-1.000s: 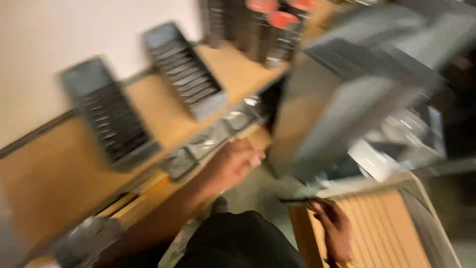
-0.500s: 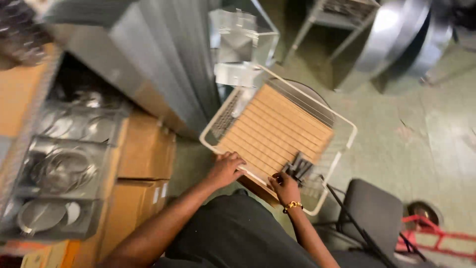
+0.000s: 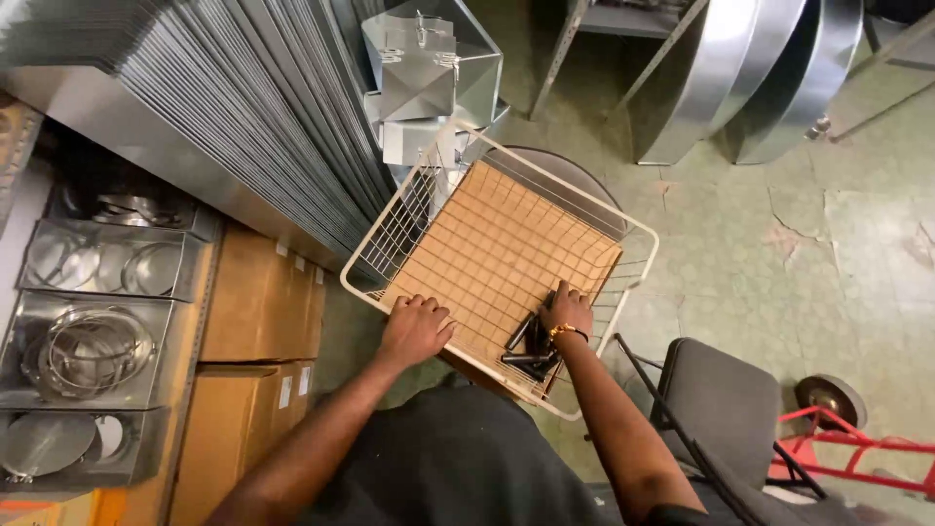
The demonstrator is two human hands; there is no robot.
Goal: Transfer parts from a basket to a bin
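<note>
Wire basket, white and square, sits in the middle of the view, seen from above, with a sheet of brown cardboard lining its bottom. It rests at an angle (one corner points away from the person), just beside a tall stack of grey sheet metal. The left hand grips the basket's near rim, fingers curled closed over the wire. The right hand lies inside the basket at its near corner, fingers bent down onto a few dark, short rods lying on the cardboard; whether it actually grasps one cannot be told. A gold bracelet circles that wrist. Brown boxes stand to the left, and a grey folding chair to the right.
</note>
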